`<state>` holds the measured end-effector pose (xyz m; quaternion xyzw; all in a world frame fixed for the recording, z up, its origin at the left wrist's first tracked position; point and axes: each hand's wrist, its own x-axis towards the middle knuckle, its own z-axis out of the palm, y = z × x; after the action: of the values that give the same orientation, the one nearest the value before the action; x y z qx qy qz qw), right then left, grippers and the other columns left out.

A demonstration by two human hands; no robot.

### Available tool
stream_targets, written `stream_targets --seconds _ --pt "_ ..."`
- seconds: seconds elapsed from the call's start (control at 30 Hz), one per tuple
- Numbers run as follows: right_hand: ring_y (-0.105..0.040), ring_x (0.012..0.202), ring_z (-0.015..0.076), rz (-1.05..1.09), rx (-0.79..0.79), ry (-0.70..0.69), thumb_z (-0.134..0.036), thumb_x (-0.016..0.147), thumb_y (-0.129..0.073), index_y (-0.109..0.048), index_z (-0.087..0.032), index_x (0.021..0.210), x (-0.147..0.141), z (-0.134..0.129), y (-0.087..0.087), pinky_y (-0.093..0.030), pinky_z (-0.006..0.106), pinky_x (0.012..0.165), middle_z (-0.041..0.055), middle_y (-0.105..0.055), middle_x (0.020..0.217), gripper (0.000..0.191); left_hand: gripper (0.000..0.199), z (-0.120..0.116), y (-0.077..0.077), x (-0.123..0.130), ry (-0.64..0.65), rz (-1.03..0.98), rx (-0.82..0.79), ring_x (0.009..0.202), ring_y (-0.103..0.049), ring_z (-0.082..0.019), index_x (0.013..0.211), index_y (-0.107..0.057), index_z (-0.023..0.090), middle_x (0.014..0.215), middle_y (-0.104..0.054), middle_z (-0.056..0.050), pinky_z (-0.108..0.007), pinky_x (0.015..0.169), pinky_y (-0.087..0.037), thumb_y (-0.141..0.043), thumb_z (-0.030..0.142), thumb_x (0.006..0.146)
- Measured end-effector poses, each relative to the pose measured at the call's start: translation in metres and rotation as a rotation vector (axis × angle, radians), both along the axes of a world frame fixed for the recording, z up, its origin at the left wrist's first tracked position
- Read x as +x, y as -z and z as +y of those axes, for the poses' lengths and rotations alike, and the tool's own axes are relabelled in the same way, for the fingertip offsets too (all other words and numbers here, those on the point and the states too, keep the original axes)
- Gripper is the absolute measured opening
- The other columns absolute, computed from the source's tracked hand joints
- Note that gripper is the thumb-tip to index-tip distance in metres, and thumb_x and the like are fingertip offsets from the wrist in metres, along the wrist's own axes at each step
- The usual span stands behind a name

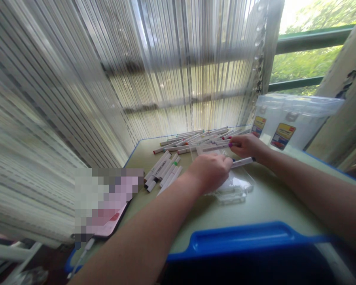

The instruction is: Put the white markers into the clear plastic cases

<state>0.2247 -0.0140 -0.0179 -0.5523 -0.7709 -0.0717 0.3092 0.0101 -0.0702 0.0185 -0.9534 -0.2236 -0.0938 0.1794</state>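
Observation:
My left hand point(211, 171) is closed around a white marker point(242, 162) with a dark cap, which sticks out to the right over a clear plastic case point(235, 186). Farther back, my right hand point(249, 146) pinches the purple end of another white marker point(216, 147), which points left. Behind both hands lies a loose pile of white markers point(192, 138) with variously coloured ends. A smaller group of markers point(163, 172) lies side by side to the left of my left hand.
A clear lidded box point(296, 118) with yellow labels stands at the back right. At the left edge lies a pink-screened device point(115, 213) with a white cable point(84, 253). The table has a blue front rim point(240, 239). Striped curtains point(178, 71) hang behind.

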Motion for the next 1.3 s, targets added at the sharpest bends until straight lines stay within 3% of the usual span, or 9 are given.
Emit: stream_targets --seconds 0.63,1.3 --pt "-0.044 0.051 0.0126 -0.071 -0.027 -0.014 -0.029 0.068 -0.046 -0.063 -0.018 0.065 -0.0067 -0.0058 -0.0038 -0.031 0.024 0.052 0.0018 -0.055 0.053 0.021 0.018 -0.0010 -0.0014 -0.0008 0.019 0.014 0.001 0.087 -0.059 -0.022 0.094 -0.056 0.013 0.091 -0.064 -0.009 -0.033 0.072 -0.049 -0.044 0.023 0.083" --pt "-0.046 0.051 0.0129 -0.066 -0.060 -0.024 -0.030 0.070 -0.045 -0.059 -0.019 0.063 -0.0059 -0.0053 -0.0028 -0.033 0.025 0.053 0.0016 -0.056 0.055 0.019 0.018 0.0028 0.0014 -0.0022 -0.002 0.053 -0.066 0.087 -0.060 -0.021 0.093 -0.056 0.014 0.091 -0.063 -0.008 -0.031 0.072 -0.050 -0.042 0.010 0.083"
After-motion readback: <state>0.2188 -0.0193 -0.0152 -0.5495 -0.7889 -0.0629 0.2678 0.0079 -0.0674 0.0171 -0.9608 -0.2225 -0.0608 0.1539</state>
